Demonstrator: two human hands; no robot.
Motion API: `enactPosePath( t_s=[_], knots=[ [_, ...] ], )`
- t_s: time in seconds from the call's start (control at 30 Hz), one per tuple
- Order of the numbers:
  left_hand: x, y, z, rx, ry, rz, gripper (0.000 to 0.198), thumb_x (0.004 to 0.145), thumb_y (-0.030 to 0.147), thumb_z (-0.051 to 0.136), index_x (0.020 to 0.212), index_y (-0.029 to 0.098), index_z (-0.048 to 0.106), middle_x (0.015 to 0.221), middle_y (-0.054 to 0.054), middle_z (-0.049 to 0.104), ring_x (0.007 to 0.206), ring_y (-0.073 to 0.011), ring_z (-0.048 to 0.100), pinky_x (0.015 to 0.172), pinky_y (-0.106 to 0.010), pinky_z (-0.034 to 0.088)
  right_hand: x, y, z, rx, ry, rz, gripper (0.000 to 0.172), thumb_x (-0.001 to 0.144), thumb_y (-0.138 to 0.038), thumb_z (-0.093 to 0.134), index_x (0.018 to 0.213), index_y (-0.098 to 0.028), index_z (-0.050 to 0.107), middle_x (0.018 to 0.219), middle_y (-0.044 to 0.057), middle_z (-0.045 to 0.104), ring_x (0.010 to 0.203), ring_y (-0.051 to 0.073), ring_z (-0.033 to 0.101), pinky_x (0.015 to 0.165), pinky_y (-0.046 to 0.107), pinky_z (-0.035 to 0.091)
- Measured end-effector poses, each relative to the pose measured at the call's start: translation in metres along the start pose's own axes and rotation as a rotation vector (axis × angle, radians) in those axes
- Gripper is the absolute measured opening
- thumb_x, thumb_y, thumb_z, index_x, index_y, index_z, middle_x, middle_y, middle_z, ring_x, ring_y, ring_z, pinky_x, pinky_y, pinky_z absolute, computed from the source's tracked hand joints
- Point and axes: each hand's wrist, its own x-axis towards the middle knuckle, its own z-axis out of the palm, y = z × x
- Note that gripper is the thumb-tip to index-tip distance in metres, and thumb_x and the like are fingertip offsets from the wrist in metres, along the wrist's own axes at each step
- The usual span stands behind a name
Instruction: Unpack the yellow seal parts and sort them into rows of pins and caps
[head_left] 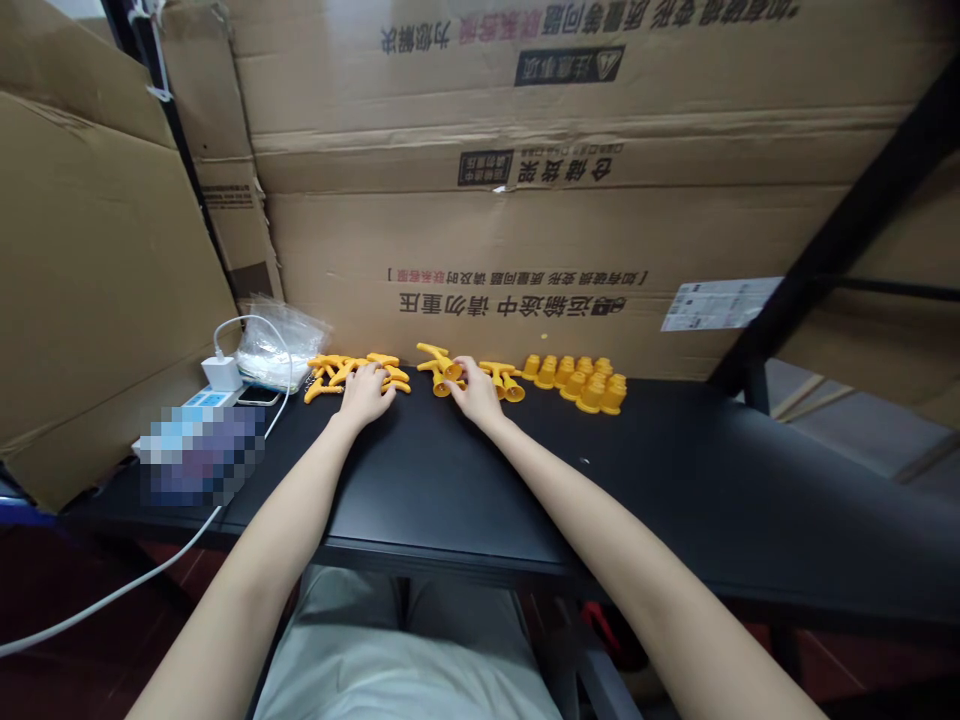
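My left hand (pixel 367 397) rests over a loose pile of yellow plastic T-shaped handles (pixel 330 372) at the back of the black table. Its thumb stands apart from the fingers, which touch the handles. My right hand (pixel 478 394) pinches a yellow T-shaped handle with a flared cup end (pixel 450 369) between thumb and fingers. More cup-ended handles (pixel 513 388) lie right beside it, some partly hidden behind the hand. To their right, several yellow cups (pixel 574 380) stand mouth down in close rows.
Left of the handles are a clear plastic bag (pixel 274 345), a phone (pixel 259 396), a white charger (pixel 222 374) on a power strip and a white cable (pixel 161 568). A cardboard panel (pixel 465 230) walls the back of the black table (pixel 450 480).
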Motion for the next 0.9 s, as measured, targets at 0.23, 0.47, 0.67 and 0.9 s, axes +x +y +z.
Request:
enactPosePath(
  t_s=[0.23,0.47,0.67,0.9],
  knots=[
    [0.000,-0.002,0.000,0.060,-0.152,-0.046,0.029,0.084,0.030,0.048,0.105,0.019,0.066,0.121,-0.012,0.060,0.120,-0.0286,0.050,0.101,-0.050,0.038,0.012,-0.030,0.025,-0.591,-0.320,-0.257,0.033,0.089,-0.012,0.041,0.119,-0.015,0.054,0.120,0.016,0.063,0.111,0.027,0.054,0.097,0.046,0.030],
    [-0.003,-0.007,0.007,0.051,-0.232,-0.046,0.040,0.084,0.027,0.048,0.122,0.022,0.058,0.139,-0.012,0.050,0.129,-0.0289,0.042,0.106,-0.059,0.030,0.008,-0.052,0.039,-0.787,-0.354,-0.213,0.041,0.093,-0.011,0.029,0.123,-0.015,0.057,0.121,0.017,0.063,0.109,0.030,0.056,0.102,0.054,0.025],
    [-0.002,-0.009,0.012,0.044,-0.235,-0.034,0.039,0.085,0.026,0.047,0.122,0.026,0.057,0.139,-0.009,0.050,0.130,-0.0299,0.041,0.105,-0.064,0.027,0.006,-0.056,0.036,-0.832,-0.386,-0.140,0.044,0.090,-0.009,0.031,0.121,-0.013,0.061,0.119,0.019,0.063,0.115,0.033,0.053,0.106,0.059,0.019],
    [-0.001,-0.007,0.016,0.100,-0.242,-0.065,0.040,0.087,0.027,0.042,0.124,0.026,0.055,0.139,-0.010,0.050,0.131,-0.0295,0.040,0.107,-0.063,0.026,0.000,-0.046,0.013,-0.641,-0.348,-0.166,0.048,0.088,-0.020,0.042,0.136,-0.018,0.046,0.146,0.013,0.043,0.131,0.030,0.040,0.108,0.064,0.017]
  ],
)
